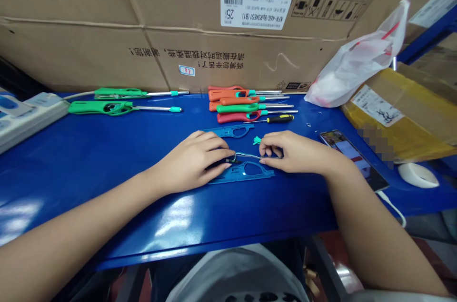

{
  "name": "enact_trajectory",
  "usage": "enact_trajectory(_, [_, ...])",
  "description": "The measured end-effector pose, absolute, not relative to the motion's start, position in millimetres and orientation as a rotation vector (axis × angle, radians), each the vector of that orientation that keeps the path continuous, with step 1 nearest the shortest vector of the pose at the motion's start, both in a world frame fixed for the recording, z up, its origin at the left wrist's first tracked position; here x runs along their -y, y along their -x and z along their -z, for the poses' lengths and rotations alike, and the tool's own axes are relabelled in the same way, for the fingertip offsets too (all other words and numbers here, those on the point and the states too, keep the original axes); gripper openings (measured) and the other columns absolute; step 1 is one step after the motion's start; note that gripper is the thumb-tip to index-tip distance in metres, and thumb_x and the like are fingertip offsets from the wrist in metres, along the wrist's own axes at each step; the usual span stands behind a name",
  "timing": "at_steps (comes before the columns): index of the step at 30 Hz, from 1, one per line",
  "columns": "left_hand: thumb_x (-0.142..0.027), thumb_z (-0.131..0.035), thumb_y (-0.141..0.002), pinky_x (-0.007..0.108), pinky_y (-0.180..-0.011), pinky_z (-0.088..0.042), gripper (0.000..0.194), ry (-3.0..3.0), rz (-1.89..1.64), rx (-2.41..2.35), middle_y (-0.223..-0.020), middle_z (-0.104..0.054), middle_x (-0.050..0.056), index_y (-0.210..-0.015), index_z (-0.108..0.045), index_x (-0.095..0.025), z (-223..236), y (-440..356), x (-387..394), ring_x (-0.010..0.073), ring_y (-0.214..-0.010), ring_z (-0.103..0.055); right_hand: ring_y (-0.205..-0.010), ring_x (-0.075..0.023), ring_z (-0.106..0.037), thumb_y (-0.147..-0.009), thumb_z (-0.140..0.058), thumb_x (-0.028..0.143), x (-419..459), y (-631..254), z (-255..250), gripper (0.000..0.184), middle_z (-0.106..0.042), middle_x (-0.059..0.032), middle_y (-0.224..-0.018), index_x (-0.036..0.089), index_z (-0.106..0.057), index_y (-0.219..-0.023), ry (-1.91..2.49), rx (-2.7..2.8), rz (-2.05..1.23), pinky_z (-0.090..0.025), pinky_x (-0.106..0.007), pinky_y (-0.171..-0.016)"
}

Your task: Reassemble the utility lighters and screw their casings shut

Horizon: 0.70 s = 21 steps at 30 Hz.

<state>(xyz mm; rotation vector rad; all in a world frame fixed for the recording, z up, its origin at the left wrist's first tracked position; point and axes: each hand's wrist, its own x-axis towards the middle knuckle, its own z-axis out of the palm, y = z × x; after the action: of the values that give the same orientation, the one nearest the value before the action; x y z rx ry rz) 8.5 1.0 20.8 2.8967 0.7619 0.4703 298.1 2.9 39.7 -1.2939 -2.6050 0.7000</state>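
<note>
My left hand (198,161) rests low over the table, with its thumb and fingertips closed on a small black part (233,161). A thin white-and-dark wire (246,154) runs from that part to my right hand (294,152), which pinches its other end. Directly below the wire lies a blue lighter shell half (246,173), partly under my left hand. Behind my left fingers is a second blue shell half (232,131), its left end hidden. A small teal piece (257,140) lies beside my right fingertips.
Red, orange and green lighters (233,108) lie behind my hands, near a yellow-black screwdriver (280,119). Green lighters (102,107) and a power strip (32,114) are at left. At right are a phone (352,157), a plastic bag (352,71) and a box (410,102). Tall cardboard (171,2) blocks the back.
</note>
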Motion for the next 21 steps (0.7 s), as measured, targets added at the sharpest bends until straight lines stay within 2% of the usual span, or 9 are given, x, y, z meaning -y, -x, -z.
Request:
enact_trajectory(7, [-0.041,-0.058,-0.101,0.038,-0.088,-0.044,0.030,-2.810,-0.553,-0.925,-0.111,-0.075,0.007,-0.117,-0.073,-0.021,-19.8,-9.8,-2.0,0.0240,-0.103,-0.065,-0.061,-0.0110,-0.049,-0.088,-0.066,0.022,-0.4,-289.4,-40.8,0.005,-0.062,0.0012,-0.075,0.018,-0.064,-0.086,1.234,2.576,-0.707,-0.038,-0.025,-0.062])
enact_trajectory(12, [-0.038,-0.060,-0.100,0.038,-0.087,-0.044,0.026,-2.797,-0.526,-0.944,-0.111,-0.075,0.007,-0.115,-0.074,-0.022,-17.5,-8.1,-3.8,0.0240,-0.103,-0.065,-0.061,-0.0109,-0.047,-0.088,-0.067,0.023,0.1,-289.2,-41.5,0.005,-0.060,0.0019,-0.074,0.019,-0.064,-0.088,1.186,2.541,-0.656,-0.037,-0.025,-0.063])
enact_trajectory(21, [-0.041,-0.060,-0.099,0.041,-0.092,-0.045,0.036,-2.775,-0.520,-0.969,-0.120,-0.074,0.010,-0.128,-0.068,-0.021,-17.6,-8.4,-4.0,0.0264,-0.108,-0.064,-0.061,-0.0106,-0.043,-0.087,-0.069,0.023,1.3,-286.8,-39.4,0.009,-0.057,0.0036,-0.073,0.020,-0.061,-0.087,1.158,2.573,-0.625,-0.034,-0.024,-0.062])
